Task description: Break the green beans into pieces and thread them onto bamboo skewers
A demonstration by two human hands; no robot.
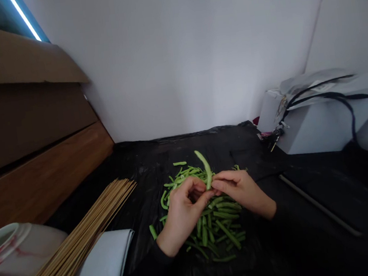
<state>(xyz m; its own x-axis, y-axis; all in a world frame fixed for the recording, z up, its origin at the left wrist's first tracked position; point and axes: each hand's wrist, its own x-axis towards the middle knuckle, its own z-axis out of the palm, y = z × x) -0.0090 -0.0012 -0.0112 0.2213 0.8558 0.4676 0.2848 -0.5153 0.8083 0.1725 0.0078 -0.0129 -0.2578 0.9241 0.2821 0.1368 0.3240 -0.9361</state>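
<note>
Both hands meet over a pile of cut green beans [214, 223] lying on a black plastic sheet [159, 159]. A single long green bean [205, 167] stands up between them. My left hand [183, 214] pinches its lower end with curled fingers. My right hand [240, 189] grips the same bean from the right, fingers pressed together. The bean's lower end is hidden by the fingers.
A bundle of bamboo skewers [76, 245] lies at the left, over a white sheet [100, 273]. A white bowl [3, 249] sits at the far left. Brown cardboard and a wooden board [41, 173] line the left side. A white box with black straps [321, 112] stands at the right.
</note>
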